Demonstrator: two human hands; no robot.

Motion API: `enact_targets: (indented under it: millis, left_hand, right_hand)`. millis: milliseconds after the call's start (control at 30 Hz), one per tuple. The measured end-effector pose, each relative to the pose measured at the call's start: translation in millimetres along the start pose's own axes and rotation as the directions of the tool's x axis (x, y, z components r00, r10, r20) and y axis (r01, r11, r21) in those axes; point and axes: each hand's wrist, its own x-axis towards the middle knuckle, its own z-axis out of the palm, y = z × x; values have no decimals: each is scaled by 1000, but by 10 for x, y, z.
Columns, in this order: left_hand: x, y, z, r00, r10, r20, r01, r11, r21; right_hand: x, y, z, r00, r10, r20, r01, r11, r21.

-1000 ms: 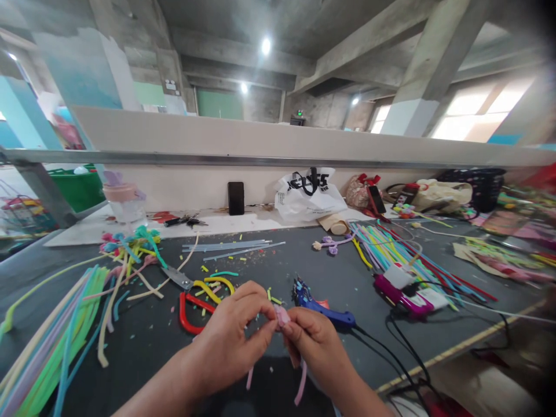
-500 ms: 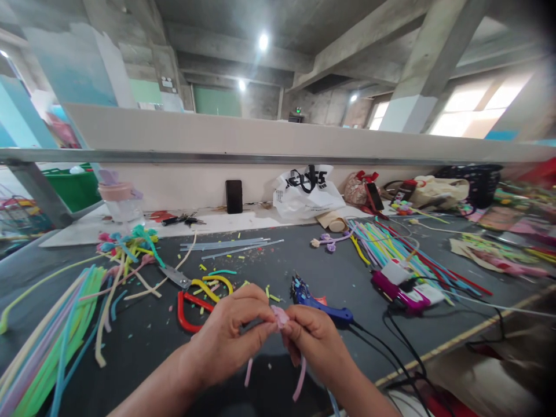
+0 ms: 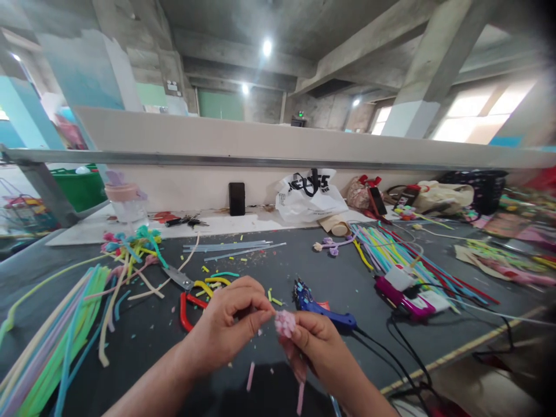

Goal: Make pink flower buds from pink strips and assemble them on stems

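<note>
Low over the table's middle, my right hand (image 3: 319,341) pinches a small, bumpy pink flower (image 3: 285,323), apparently made of chenille stem. A pink stem (image 3: 300,398) hangs below that hand. My left hand (image 3: 237,321) is closed in a pinch just left of the flower; what its fingertips hold, if anything, is too small to make out. Behind my right hand lies a blue glue gun (image 3: 325,310) with a black cord. Scissors (image 3: 186,298) with red and yellow handles lie beyond my left hand, partly covered by it. A short pink piece (image 3: 251,376) lies below, between the hands.
Chenille stems (image 3: 73,336) are bunched at left, near a cluster of colourful flowers (image 3: 134,240). More stems (image 3: 391,249) lie at right, beside a magenta glue gun (image 3: 403,298). Clear glue sticks (image 3: 234,248), a phone (image 3: 237,198) and a white bag (image 3: 310,194) are farther back.
My left fingers have come off the pink flower and moved slightly left. The flower, now facing me more fully, stays in my right hand. The view has shifted slightly.
</note>
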Motion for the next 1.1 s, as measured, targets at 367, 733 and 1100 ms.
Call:
enact_targets:
  millis: [367, 733, 1100]
  left_hand:
    - [-37, 36, 72, 998, 13, -63, -15, 999, -30]
    - [-43, 13, 123, 998, -2, -65, 3, 1000, 11]
    - [-20, -3, 158, 994, -76, -79, 78, 996, 29]
  right_hand:
    - [-8, -6, 61, 996, 69, 63, -82, 971, 223]
    - [-11, 0, 59, 993, 26, 117, -48, 980, 194]
    - [-8, 33, 61, 997, 74, 37, -76, 996, 53]
